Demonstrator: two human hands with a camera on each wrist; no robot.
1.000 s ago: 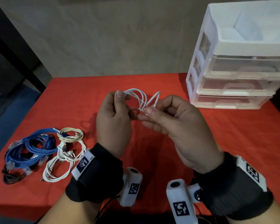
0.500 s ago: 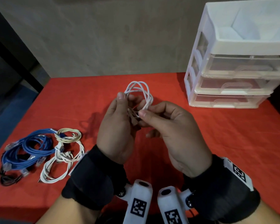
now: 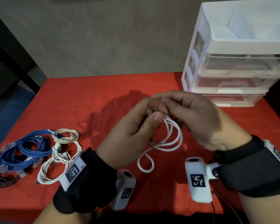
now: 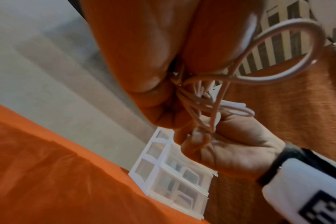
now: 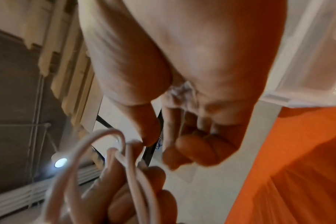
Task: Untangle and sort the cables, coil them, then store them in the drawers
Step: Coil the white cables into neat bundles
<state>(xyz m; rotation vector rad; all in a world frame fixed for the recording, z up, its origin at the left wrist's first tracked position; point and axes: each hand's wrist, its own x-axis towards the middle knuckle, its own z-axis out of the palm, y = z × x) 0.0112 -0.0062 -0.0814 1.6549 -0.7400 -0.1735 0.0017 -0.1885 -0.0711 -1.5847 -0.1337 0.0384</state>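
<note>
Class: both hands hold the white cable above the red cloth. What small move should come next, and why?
Probably wind the hanging loop onto the coil. The left hand pinches the thin white cable in several loops, the right hand holds it beside that, and one loose loop dangles below; the clear plastic drawers look closed.

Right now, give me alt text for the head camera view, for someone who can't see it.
Two hands, the left hand and the right hand, hold a coiled white cable above a red table, its loops hanging down. Blue cables and cream cables lie at the left; a clear drawer unit stands at the far right.
</note>
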